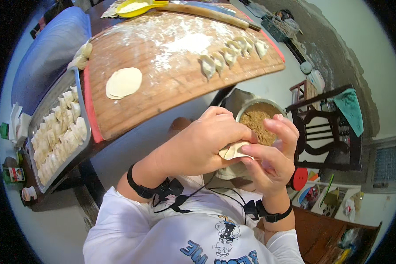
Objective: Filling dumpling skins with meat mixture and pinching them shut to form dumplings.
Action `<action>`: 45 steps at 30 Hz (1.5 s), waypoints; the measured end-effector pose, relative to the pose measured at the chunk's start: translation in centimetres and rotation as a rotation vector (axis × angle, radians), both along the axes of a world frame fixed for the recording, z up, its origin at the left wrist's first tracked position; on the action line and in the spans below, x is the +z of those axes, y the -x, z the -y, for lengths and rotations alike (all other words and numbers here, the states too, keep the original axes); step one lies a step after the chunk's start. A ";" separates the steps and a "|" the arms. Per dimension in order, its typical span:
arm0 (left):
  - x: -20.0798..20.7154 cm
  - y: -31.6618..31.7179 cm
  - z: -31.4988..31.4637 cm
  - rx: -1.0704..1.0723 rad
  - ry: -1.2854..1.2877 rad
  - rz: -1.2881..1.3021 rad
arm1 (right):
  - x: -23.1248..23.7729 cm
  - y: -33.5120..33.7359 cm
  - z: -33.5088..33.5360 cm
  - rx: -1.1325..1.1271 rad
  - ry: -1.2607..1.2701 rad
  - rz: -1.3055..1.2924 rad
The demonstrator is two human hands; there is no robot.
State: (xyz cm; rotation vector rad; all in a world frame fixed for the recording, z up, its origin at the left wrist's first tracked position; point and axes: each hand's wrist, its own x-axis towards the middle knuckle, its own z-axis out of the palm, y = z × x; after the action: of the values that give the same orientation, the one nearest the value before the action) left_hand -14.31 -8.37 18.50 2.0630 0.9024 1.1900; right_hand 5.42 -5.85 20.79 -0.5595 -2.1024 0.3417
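Between my two hands is a dumpling (234, 151) with pleats along its edge. My left hand (207, 138) is closed around its far side, and the thumb and index finger of my right hand (273, 154) pinch its near right edge. The other fingers of my right hand are raised. Just beyond my hands stands a pot (240, 115) of brown minced filling (256, 121). Flat round wrappers (124, 83) lie stacked on the left of the wooden board (163, 94). Several folded dumplings (208, 66) sit in a row at its right side.
A metal tray (84, 119) full of dumplings stands left of the board. Flour (191, 44), a rolling pin (207, 14) and a yellow scoop (141, 8) are at the board's far side. A dark wooden chair (323, 132) with a teal cloth (350, 110) stands at right.
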 end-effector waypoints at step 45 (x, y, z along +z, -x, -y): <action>-1.7 16.8 -1.0 1.226 -0.137 -0.760 | -3.0 -0.5 0.2 -0.197 0.409 0.024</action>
State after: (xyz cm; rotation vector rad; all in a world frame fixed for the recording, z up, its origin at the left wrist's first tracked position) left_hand -31.15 -7.32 16.76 2.0347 2.7503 0.9058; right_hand 5.96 -6.04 17.83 -1.0057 -1.9862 0.6588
